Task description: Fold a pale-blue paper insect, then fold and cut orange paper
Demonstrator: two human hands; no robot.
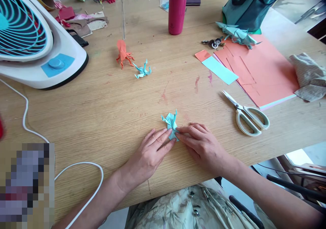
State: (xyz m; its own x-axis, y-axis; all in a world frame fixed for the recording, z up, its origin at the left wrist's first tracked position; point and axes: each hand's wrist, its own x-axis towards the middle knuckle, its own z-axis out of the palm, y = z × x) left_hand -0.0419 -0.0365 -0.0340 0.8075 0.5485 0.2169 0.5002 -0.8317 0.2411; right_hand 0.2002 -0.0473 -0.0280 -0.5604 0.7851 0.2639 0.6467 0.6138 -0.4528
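Note:
A light-blue origami figure [171,120], partly folded, lies on the wooden table just in front of me. Two thin curled points stick up at its far end. My left hand [152,151] holds its left side, with fingertips pressed on the paper and the thumb at the near edge. From the other side, my right hand [202,144] grips the right edge between thumb and fingers. The fingertips cover part of the folds. Farther off stand an orange origami figure with legs [122,54] and a small light-blue origami piece [143,69] with curled points.
White-handled scissors [246,113] lie to the right, near orange paper sheets [270,69] and a light-blue strip [220,69]. Keys [214,43], a blue origami figure [239,35], a magenta bottle [177,10] and a bag [251,6] sit behind. A fan [51,52] and white cable [25,113] occupy the left.

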